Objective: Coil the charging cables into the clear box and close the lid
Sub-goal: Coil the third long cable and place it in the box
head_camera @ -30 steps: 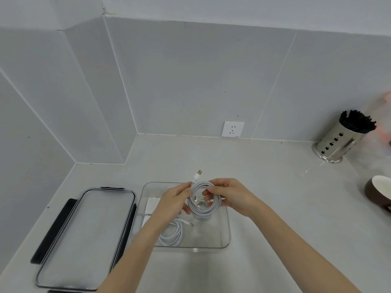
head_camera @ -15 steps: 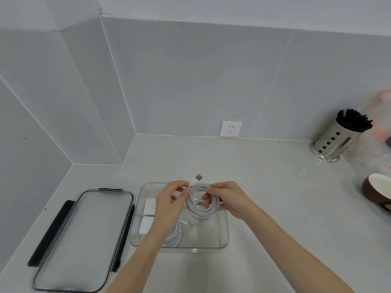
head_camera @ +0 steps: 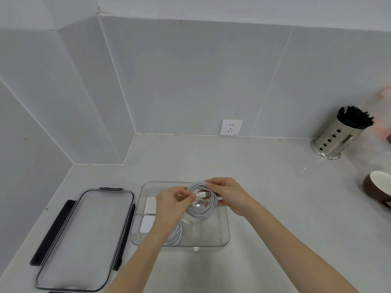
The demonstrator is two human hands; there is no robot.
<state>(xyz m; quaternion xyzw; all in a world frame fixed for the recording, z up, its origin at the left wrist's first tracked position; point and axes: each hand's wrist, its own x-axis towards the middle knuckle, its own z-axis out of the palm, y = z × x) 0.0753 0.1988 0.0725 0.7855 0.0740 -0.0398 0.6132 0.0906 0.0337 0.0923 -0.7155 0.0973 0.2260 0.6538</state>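
Now tucking plug | left hand pinching it, right hand gripping cable coil | wrapping snugly before lowering into box.

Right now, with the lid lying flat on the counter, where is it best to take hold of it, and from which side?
Grip the lid by its long right rim, beside the clear box, coming from the right. It lies flat, so the thin raised frame is all the fingers can pinch. Avoid the black latch flaps; they probably swing.
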